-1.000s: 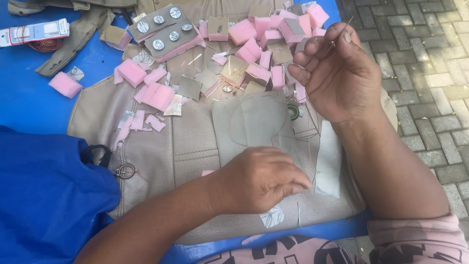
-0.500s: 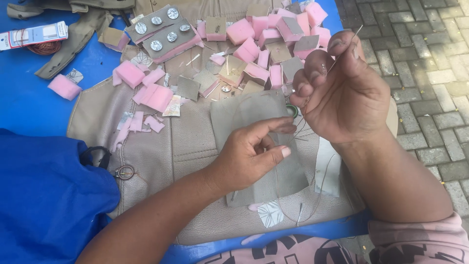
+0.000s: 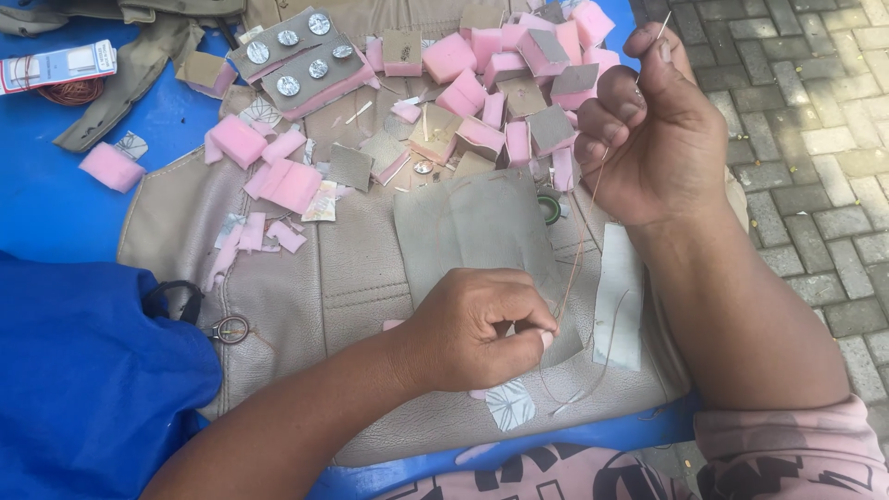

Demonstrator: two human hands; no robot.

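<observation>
Grey-beige patch (image 3: 477, 227) is laid flat on the beige leather seat cover (image 3: 306, 287), its lower right corner pinned under the left hand (image 3: 477, 329). Left hand is closed narrow, thumb and forefinger pinched at the patch edge where the thread (image 3: 576, 264) enters. Thread, thin and pale, is drawn taut upward from that pinch to the right hand (image 3: 653, 130), with a loose loop seen trailing below and to the right of the left hand. Right hand is raised above and to the right of the left, fingers curled; a needle (image 3: 661, 25) is gripped between thumb and forefinger, tip sticking up. A pale strip (image 3: 619, 306) is seen just right of the left hand, under the right forearm. Beyond both hands, pink foam blocks (image 3: 444, 60) and card squares are scattered; a card with round metal studs (image 3: 292, 60) is set further left. Scissors (image 3: 199, 315) are seen left of the left forearm, beside blue cloth (image 3: 88, 389). Paving (image 3: 806, 139) is seen right of the right hand.
</observation>
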